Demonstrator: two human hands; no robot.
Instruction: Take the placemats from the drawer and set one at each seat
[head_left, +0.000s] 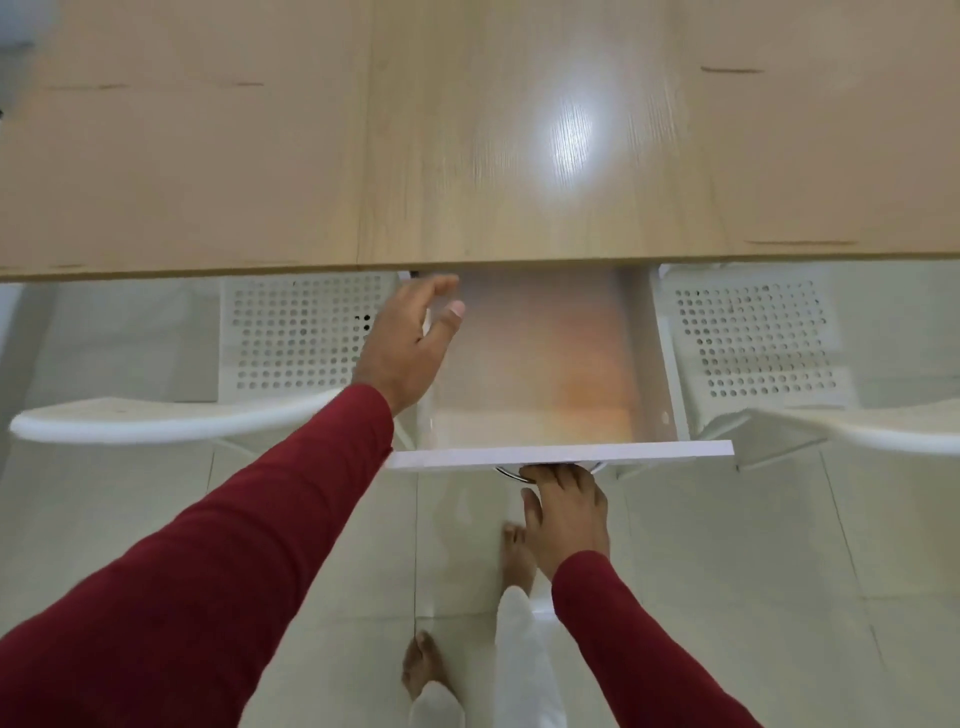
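A white drawer (561, 453) stands pulled out from under the light wooden table (467, 156). Inside it lies a blurred, pale orange-tinted sheet, apparently a placemat (540, 358). My right hand (566, 512) grips the round metal drawer handle (511, 474) below the front panel. My left hand (410, 345) hovers over the drawer's left edge with its fingers spread and nothing in it. Both arms wear dark red sleeves.
Two white chairs with perforated seats flank the drawer, one at the left (301, 332) and one at the right (753, 338), their curved backs toward me. Pale floor tiles (727, 571) lie below, with my bare feet (423, 665) on them.
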